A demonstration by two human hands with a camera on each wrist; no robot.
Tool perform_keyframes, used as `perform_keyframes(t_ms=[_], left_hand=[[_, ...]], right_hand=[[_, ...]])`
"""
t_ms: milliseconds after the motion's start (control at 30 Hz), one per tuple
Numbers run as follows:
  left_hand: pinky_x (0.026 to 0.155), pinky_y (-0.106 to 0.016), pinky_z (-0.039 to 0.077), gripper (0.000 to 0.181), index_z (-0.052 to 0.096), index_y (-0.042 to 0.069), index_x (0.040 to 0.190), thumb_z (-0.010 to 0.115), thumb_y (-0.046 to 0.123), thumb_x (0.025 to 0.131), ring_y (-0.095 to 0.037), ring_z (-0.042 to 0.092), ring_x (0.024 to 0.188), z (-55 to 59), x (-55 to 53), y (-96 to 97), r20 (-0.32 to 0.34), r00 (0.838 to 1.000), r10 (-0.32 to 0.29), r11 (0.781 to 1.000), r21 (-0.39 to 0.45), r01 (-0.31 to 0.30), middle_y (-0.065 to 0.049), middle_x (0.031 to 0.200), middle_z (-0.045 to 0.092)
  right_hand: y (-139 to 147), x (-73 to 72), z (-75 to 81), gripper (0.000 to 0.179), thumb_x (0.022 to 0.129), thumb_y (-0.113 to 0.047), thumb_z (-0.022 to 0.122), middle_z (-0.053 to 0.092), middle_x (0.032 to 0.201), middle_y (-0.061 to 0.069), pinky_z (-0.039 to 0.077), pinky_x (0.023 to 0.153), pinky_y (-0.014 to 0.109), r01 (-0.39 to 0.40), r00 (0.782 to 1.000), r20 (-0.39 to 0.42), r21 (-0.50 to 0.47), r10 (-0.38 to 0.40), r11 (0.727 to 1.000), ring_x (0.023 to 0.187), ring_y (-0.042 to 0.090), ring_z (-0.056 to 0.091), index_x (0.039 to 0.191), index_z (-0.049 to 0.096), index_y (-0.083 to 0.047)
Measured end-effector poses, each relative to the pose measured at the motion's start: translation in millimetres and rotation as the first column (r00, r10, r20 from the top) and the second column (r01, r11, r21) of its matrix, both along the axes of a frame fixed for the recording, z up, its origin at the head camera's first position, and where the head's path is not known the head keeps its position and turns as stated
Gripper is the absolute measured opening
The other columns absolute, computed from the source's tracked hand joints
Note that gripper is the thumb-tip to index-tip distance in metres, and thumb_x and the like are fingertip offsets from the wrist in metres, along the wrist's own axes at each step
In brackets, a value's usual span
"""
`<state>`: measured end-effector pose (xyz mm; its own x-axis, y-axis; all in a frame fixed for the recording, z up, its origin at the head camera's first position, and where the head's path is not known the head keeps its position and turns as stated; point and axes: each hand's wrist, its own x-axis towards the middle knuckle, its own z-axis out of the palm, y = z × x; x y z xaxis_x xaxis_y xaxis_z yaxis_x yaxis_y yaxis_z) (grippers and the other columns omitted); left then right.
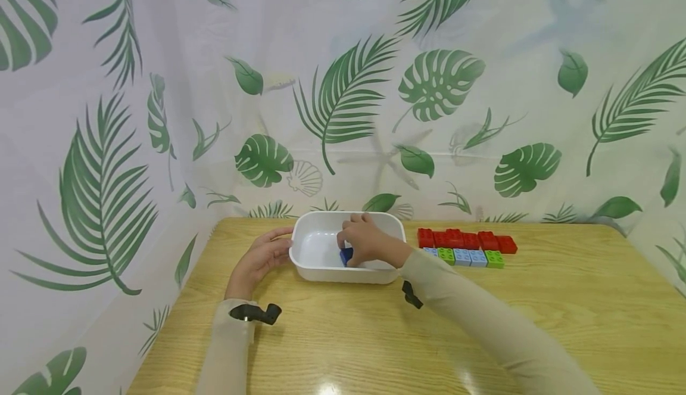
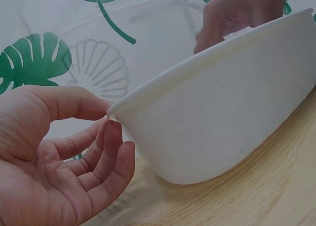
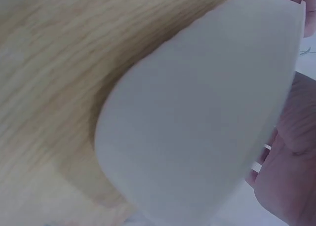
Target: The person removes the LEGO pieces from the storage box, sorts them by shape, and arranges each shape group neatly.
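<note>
A white plastic bin (image 1: 327, 274) stands near the back of the table. At its left end, my left hand (image 1: 261, 259) pinches the rim; the left wrist view has the thumb at the lip and fingertips (image 2: 126, 159) curled just beneath it. Over the bin's right half, my right hand (image 1: 367, 241) reaches down inside and grips a dark blue toy brick (image 1: 346, 256), partly covered by the fingers. In the right wrist view the bin wall (image 3: 197, 107) hides the right hand's fingertips and the brick.
Right of the bin lies a row of red toy bricks (image 1: 466, 240). In front of it runs a row of light blue and green bricks (image 1: 470, 257), its left end near the right wrist. A leaf-printed curtain (image 1: 354, 145) hangs behind the wooden table (image 1: 332, 335).
</note>
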<state>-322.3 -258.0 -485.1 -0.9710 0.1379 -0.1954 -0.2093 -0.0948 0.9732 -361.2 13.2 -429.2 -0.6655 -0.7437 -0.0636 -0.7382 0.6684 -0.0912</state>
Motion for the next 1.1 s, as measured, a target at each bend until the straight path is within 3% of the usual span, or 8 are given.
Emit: perform_keyframes(t_ms=[367, 600, 800, 1100], left_hand=[[0.081, -0.025, 0.058, 0.049, 0.046, -0.003, 0.148, 0.059, 0.004, 0.101, -0.010, 0.068, 0.091, -0.3, -1.4, 1.6, -0.023, 1.000, -0.016, 1.000, 0.009, 0.016, -0.001, 0.112, 0.070], [0.084, -0.024, 0.057, 0.049, 0.045, -0.004, 0.148, 0.058, 0.005, 0.102, -0.009, 0.067, 0.093, 2.0, 3.5, 1.4, -0.049, 0.998, -0.033, 0.999, -0.011, 0.033, 0.004, 0.109, 0.069], [0.083, -0.024, 0.057, 0.048, 0.046, -0.004, 0.148, 0.057, 0.006, 0.102, -0.009, 0.067, 0.094, 1.4, 5.5, 0.5, -0.054, 0.998, -0.037, 0.999, -0.030, 0.036, 0.006, 0.109, 0.069], [0.081, -0.024, 0.059, 0.049, 0.046, -0.003, 0.148, 0.059, 0.005, 0.101, -0.008, 0.068, 0.091, -0.6, 1.6, 2.5, -0.027, 1.000, -0.011, 1.000, -0.012, 0.010, 0.006, 0.105, 0.070]], right_hand=[[20.8, -3.7, 25.5, 0.030, 0.079, -0.031, 0.083, 0.061, 0.099, 0.001, 0.036, 0.095, 0.046, -0.006, 0.991, -0.132, 0.047, 0.012, 0.999, 0.098, 0.022, 0.043, 0.101, 0.067, -0.019], [52.3, -4.3, 36.0, 0.031, 0.081, -0.032, 0.082, 0.064, 0.102, 0.005, 0.037, 0.096, 0.053, -0.005, 0.983, -0.182, -0.137, -0.021, 0.991, 0.098, 0.025, 0.046, 0.105, 0.069, -0.019], [80.5, -4.1, 34.5, 0.034, 0.083, -0.035, 0.085, 0.065, 0.111, 0.006, 0.034, 0.096, 0.052, 0.028, 0.980, -0.181, -0.292, -0.084, 0.956, 0.105, 0.027, 0.046, 0.111, 0.074, -0.020], [114.2, 4.9, 28.0, 0.035, 0.082, -0.032, 0.086, 0.062, 0.112, 0.010, 0.034, 0.096, 0.053, 0.076, 0.964, -0.195, -0.441, -0.178, 0.894, 0.111, 0.031, 0.046, 0.112, 0.074, -0.019]])
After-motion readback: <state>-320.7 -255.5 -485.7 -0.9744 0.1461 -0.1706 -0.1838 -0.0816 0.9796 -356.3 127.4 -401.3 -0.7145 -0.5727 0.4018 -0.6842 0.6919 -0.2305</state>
